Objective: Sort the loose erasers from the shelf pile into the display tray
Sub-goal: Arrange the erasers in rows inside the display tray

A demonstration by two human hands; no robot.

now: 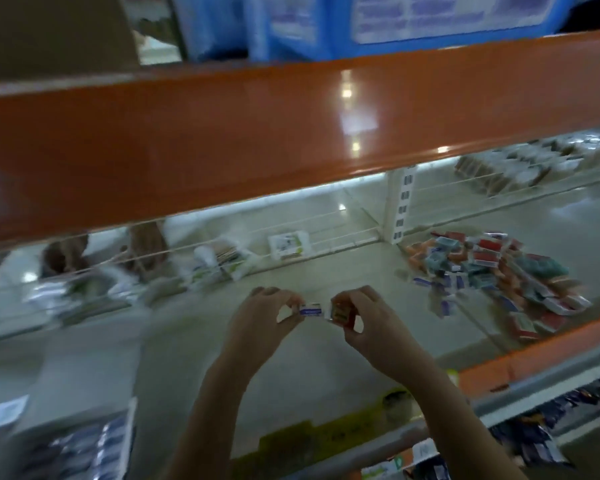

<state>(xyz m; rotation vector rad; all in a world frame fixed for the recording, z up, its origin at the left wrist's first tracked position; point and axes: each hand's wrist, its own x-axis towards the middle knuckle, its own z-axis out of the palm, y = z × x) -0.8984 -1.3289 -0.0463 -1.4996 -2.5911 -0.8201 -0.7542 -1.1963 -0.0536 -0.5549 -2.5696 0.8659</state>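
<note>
Orange, glossy metal: shelf beam (257,133) slanting across the upper half of the head view, ceiling lights mirrored in its paint. Below it, pale smooth shelf board (194,344), backed by thin white wire rails.

No writing legible anywhere; motion blur throughout. Barcode stickers on the white upright post (400,209), bars only, digits unreadable.

Left hand (260,318) raised over the shelf, fingers curled, pinching a small white eraser with a blue band (310,310) by its left end. Right hand (364,322) mirrored just beside it, fingers curled round a small orange-and-yellow eraser (340,314). Both erasers end to end, nearly touching, held above the board at mid-frame. Forearms bare, rising from the lower edge.

Loose eraser pile (499,271) heaped on the board well to the right of the hands: little rectangular blocks in shiny wrap, red, teal, orange, white and blue, spilling toward the front edge.

Possibly wrapped packets (219,261) against the rails at left, too smeared to tell. Blue plastic crates (326,26) on the level above. Yellow price strip (326,434) on the grey front rail.
</note>
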